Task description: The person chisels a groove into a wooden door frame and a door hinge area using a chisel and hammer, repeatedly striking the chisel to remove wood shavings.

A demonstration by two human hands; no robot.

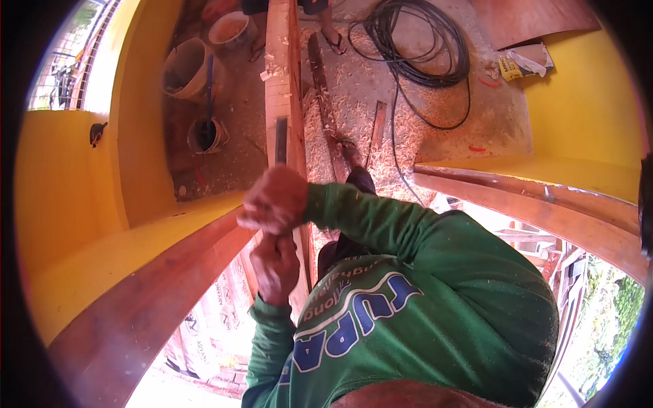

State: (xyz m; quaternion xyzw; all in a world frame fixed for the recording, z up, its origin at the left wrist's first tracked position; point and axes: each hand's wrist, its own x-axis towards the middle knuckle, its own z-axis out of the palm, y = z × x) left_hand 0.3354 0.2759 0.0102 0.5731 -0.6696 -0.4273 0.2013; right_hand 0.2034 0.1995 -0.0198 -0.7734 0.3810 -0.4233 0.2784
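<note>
A long wooden beam (279, 88) runs away from me, with shavings on its top face. My right hand (274, 198) is closed above the beam, slightly blurred, with its wrist bent across from the right. Just beyond its knuckles a flat, dark grey blade-like strip (281, 141) lies along the wood and disappears toward that hand. Closer to my body, my left hand (275, 268) is a fist right below the right one, the two nearly touching. What sits inside the fists is hidden by the fingers.
Wood shavings litter the floor. A coiled black cable (425, 44) lies at far right. Buckets (187, 68) and a dark-mouthed pail (207, 135) stand left. Another person's foot (333, 37) is beyond the beam. Yellow walls (68, 197) and wooden sills (149, 292) flank me.
</note>
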